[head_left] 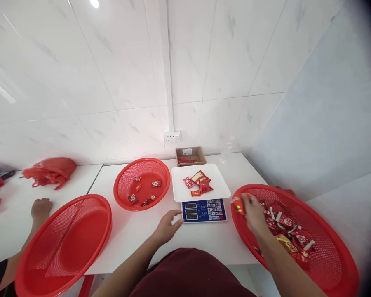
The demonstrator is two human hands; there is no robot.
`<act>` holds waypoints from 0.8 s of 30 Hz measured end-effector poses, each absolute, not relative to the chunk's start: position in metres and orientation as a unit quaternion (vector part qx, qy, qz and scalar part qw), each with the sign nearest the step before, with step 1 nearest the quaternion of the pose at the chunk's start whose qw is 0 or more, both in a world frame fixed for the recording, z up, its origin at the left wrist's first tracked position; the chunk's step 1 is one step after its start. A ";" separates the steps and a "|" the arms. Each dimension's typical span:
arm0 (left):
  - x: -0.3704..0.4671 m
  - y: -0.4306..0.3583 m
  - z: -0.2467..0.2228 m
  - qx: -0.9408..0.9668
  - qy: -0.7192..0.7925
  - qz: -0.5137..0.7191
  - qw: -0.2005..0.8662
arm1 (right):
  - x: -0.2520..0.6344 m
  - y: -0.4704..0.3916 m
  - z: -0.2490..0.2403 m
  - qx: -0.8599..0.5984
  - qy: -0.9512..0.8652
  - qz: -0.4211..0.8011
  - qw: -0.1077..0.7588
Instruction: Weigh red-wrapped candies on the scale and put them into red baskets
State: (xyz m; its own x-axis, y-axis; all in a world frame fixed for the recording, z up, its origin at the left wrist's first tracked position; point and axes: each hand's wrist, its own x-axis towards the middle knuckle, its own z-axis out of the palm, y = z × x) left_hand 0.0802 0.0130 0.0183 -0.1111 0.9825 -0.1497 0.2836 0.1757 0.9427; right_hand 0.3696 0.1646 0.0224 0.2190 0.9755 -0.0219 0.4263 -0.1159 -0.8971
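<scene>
The light is bright and rather even. On the glossy wall, a white spot of glare shines near the top, and a pale streak lies at the left. Shadows on the white tabletop are soft and weak. The right border falls into blurred black, and the wide lens stretches the right red basket strongly.

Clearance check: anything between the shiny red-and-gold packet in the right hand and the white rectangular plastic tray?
Just the left rim of the round red plastic basket; the packet in the right hand overlaps it in view, height above it unclear. Nothing else visible before the tray.
</scene>
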 end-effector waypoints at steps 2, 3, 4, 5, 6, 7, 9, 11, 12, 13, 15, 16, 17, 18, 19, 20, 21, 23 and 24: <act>0.102 0.024 0.030 0.451 0.551 0.416 0.566 | 0.325 0.146 0.034 -0.617 -0.568 0.397 0.372; 0.111 0.028 0.035 0.417 0.516 0.419 0.621 | 0.304 0.135 0.038 -0.576 -0.604 0.428 0.347; 0.119 0.032 0.038 0.384 0.493 0.419 0.659 | 0.287 0.123 0.040 -0.528 -0.637 0.458 0.324; 0.124 0.034 0.039 0.351 0.488 0.418 0.681 | 0.272 0.113 0.041 -0.487 -0.662 0.484 0.302; 0.126 0.035 0.039 0.323 0.494 0.418 0.690 | 0.262 0.105 0.040 -0.464 -0.671 0.504 0.283; 0.127 0.035 0.038 0.302 0.509 0.419 0.689 | 0.256 0.099 0.037 -0.454 -0.666 0.531 0.262; 0.122 0.032 0.032 0.273 0.546 0.416 0.674 | 0.252 0.096 0.031 -0.477 -0.621 0.581 0.221; 0.114 0.026 0.024 0.257 0.566 0.410 0.668 | 0.253 0.103 0.026 -0.521 -0.555 0.619 0.193; 0.110 0.023 0.020 0.249 0.572 0.408 0.667 | 0.254 0.110 0.025 -0.535 -0.523 0.636 0.193; 0.106 0.021 0.018 0.241 0.576 0.408 0.666 | 0.254 0.118 0.025 -0.535 -0.491 0.656 0.206; 0.101 0.018 0.015 0.228 0.578 0.413 0.665 | 0.252 0.134 0.029 -0.497 -0.425 0.709 0.263; 0.099 0.018 0.015 0.225 0.579 0.417 0.663 | 0.250 0.141 0.032 -0.473 -0.393 0.731 0.295; 0.098 0.017 0.016 0.224 0.578 0.421 0.662 | 0.248 0.146 0.035 -0.456 -0.368 0.745 0.319; 0.097 0.017 0.017 0.226 0.576 0.423 0.661 | 0.246 0.149 0.038 -0.454 -0.355 0.748 0.330; 0.096 0.017 0.019 0.230 0.574 0.426 0.661 | 0.245 0.149 0.040 -0.465 -0.356 0.743 0.325; 0.095 0.017 0.021 0.236 0.571 0.428 0.660 | 0.246 0.147 0.041 -0.480 -0.372 0.734 0.304; 0.095 0.017 0.023 0.244 0.568 0.430 0.658 | 0.247 0.142 0.041 -0.491 -0.398 0.726 0.269; 0.097 0.017 0.027 0.270 0.561 0.431 0.653 | 0.251 0.127 0.038 -0.466 -0.470 0.729 0.177; 0.099 0.017 0.028 0.287 0.557 0.427 0.652 | 0.254 0.118 0.036 -0.436 -0.505 0.733 0.130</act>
State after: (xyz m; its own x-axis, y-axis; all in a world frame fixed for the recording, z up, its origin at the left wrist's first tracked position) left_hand 0.0986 0.0173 0.0280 0.0154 0.8767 -0.4808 -0.2367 0.4704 0.8501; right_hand 0.2540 0.1184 0.0360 -0.5852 0.6315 -0.5087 0.2496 -0.4565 -0.8540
